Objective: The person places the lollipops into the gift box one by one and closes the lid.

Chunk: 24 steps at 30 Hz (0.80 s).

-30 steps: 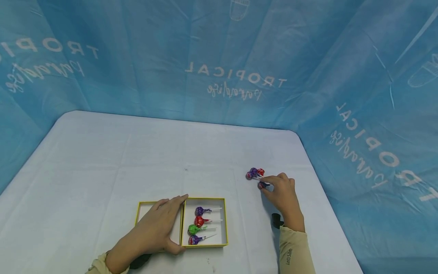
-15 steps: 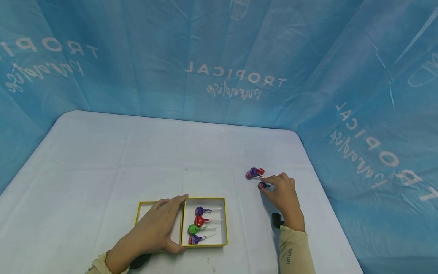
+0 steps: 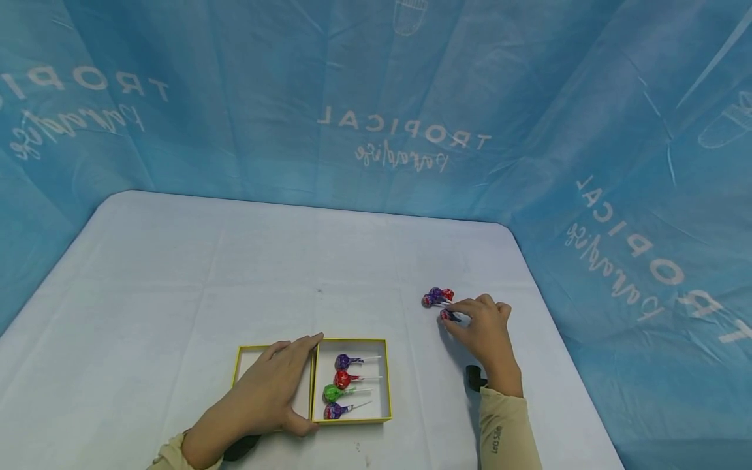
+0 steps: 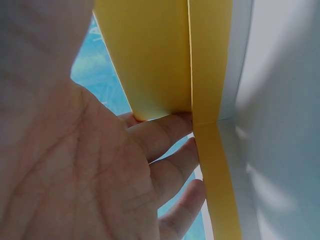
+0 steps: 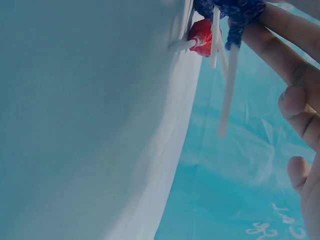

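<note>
In the head view, my left hand (image 3: 267, 385) spans an open yellow-edged box (image 3: 389, 391) with a white inside. Its fingertips are at the far edge and its thumb at the near edge; the left wrist view shows fingers (image 4: 172, 170) against the yellow wall. Inside the box's right part lie several wrapped lollipops, among them a red lollipop (image 3: 342, 379) and a green lollipop (image 3: 331, 393). Out to the right, my right hand (image 3: 484, 333) pinches a dark purple lollipop (image 3: 446, 315) between thumb and fingers. In the right wrist view, its white stick (image 5: 228, 95) points away from the fingers.
Just beyond the right hand lies a small cluster of purple lollipops (image 3: 429, 299) and a red lollipop (image 3: 448, 294). The left hand covers much of the box's left part (image 3: 247, 356). A blue printed curtain (image 3: 376, 85) stands behind the white-covered table (image 3: 235, 261).
The purple lollipop in my right hand has shifted slightly left and away from me, and the right fingers have drawn closer around it. My left hand and the box stay in place.
</note>
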### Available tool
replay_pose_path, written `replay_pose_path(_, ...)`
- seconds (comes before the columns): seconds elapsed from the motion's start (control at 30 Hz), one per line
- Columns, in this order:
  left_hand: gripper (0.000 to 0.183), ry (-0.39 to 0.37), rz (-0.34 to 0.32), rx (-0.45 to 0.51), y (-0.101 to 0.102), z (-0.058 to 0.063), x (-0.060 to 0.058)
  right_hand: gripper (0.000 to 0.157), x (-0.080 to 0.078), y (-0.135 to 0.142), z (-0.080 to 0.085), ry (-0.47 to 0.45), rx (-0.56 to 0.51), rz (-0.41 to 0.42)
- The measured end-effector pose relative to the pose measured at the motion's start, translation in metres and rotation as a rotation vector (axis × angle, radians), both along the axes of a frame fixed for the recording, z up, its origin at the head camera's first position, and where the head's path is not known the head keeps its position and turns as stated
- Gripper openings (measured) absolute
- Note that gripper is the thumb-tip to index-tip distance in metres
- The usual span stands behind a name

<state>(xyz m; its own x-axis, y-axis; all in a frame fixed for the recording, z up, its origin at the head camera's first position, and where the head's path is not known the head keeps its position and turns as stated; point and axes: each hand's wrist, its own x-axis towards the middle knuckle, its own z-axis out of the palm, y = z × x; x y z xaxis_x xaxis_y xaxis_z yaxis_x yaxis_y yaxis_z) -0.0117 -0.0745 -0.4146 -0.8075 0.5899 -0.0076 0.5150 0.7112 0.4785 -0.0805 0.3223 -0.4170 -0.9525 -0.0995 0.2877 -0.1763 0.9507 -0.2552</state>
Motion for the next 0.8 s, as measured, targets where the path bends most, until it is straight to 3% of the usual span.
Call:
replay_pose_path(0.47, 0.129, 0.004, 0.005, 0.008, -0.001, 0.001, 0.001, 0.027, 0.0, -0.018, 0.011, 0.257, -0.007, 0.151)
replay_pose_path(0.8, 0.129, -0.011, 0.007, 0.012, 0.0, 0.002, 0.001, 0.027, 0.007, -0.04, 0.018, 0.28, -0.031, 0.226)
